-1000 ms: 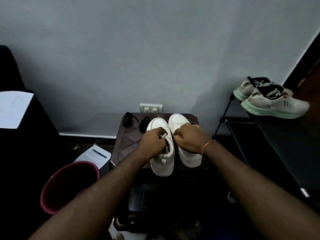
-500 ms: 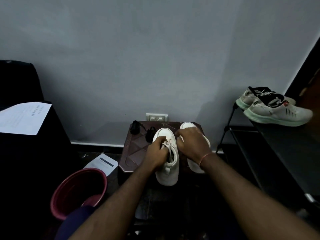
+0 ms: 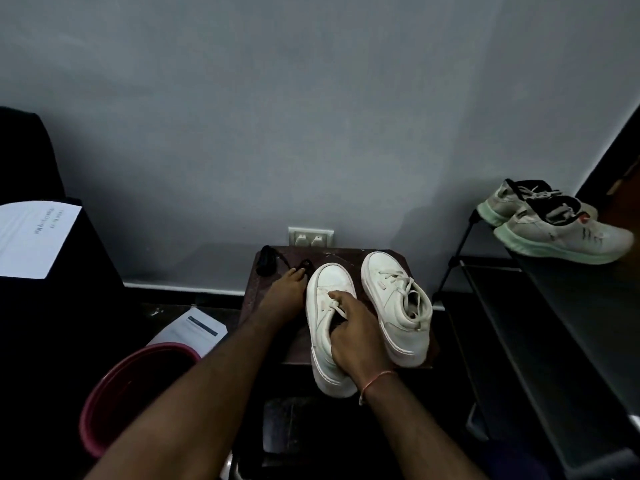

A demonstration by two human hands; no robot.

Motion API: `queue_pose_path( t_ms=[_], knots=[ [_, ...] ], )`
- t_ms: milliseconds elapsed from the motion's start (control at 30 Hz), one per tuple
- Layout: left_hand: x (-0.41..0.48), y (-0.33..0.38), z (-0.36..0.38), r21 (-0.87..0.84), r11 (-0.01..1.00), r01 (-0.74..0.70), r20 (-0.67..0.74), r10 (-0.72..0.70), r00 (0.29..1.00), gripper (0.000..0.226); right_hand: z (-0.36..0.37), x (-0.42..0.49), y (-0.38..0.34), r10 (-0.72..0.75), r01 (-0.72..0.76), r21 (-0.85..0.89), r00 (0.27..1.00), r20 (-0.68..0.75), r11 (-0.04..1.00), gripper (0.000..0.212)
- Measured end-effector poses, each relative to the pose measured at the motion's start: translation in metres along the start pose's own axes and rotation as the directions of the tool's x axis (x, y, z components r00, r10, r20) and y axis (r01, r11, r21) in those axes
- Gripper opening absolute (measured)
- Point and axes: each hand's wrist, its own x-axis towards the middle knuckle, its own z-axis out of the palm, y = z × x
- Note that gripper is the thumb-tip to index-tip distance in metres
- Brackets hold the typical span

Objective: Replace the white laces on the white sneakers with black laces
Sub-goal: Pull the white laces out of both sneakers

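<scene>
Two white sneakers with white laces stand side by side on a small dark brown table [image 3: 349, 254]. My right hand [image 3: 356, 337] grips the left sneaker [image 3: 332, 275] from above, thumb on its laces and fingers curled at its opening. The right sneaker [image 3: 384, 271] stands free, its laces tied loosely. My left hand [image 3: 284, 292] stretches forward along the left sneaker's side, and its fingertips touch a small bundle of black lace [image 3: 306, 263]. A second black lace bundle [image 3: 265, 265] lies further left at the table's back corner.
A red bucket [image 3: 138, 375] and a sheet of paper [image 3: 194, 330] are on the floor to the left. A black shoe rack [image 3: 554, 306] on the right carries a pair of grey-green trainers [image 3: 561, 233]. A wall socket [image 3: 310, 237] sits behind the table.
My left hand has left the left sneaker's laces and reached forward to the black lace bundle. My right hand has shifted from the right sneaker onto the left one.
</scene>
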Motion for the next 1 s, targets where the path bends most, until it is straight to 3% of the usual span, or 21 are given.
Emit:
queue_pose_path(
  t_ms=[133, 200, 367, 467, 567, 633, 733, 900, 1000],
  knots=[
    [0.029, -0.013, 0.010, 0.193, 0.981, 0.020, 0.086, -0.037, 0.996, 0.048, 0.004, -0.012, 0.005, -0.076, 0.077, 0.007, 0.991, -0.106, 0.997, 0.064],
    [0.026, -0.001, -0.008, 0.274, 0.962, -0.008, -0.005, 0.010, 1.000, 0.050, 0.006, -0.022, 0.009, -0.088, 0.084, -0.037, 0.988, -0.126, 0.996, 0.065],
    [0.025, 0.007, -0.015, 0.298, 0.946, 0.131, -0.251, -0.055, 0.966, 0.047, 0.009, -0.019, 0.013, -0.081, 0.074, -0.064, 0.989, -0.125, 0.995, 0.064],
    [0.008, 0.006, -0.009, 0.147, 0.973, 0.180, -0.359, -0.117, 0.926, 0.047, 0.007, -0.012, 0.008, -0.075, 0.072, -0.028, 0.991, -0.107, 0.997, 0.065],
    [-0.027, 0.016, 0.003, -0.203, 0.974, 0.097, -0.448, -0.180, 0.876, 0.046, 0.005, -0.003, 0.006, -0.036, 0.036, -0.004, 0.997, -0.067, 0.999, 0.056],
    [-0.046, 0.021, 0.006, -0.355, 0.934, 0.032, -0.423, -0.191, 0.886, 0.043, 0.003, 0.003, 0.003, 0.019, -0.019, -0.023, 1.000, -0.016, 1.000, 0.046],
    [-0.050, 0.017, 0.003, -0.372, 0.928, -0.031, -0.345, -0.107, 0.933, 0.037, 0.002, 0.005, 0.000, 0.040, -0.037, -0.088, 0.999, 0.032, 0.995, 0.041],
    [-0.029, -0.003, -0.002, -0.272, 0.962, 0.015, -0.254, -0.087, 0.963, 0.030, 0.000, 0.005, 0.001, 0.031, -0.028, -0.101, 0.999, 0.036, 0.995, 0.041],
    [-0.024, -0.002, -0.005, -0.353, 0.934, 0.046, -0.333, -0.171, 0.927, 0.027, -0.001, 0.004, 0.000, 0.037, -0.032, -0.109, 0.998, 0.043, 0.994, 0.038]
  ],
)
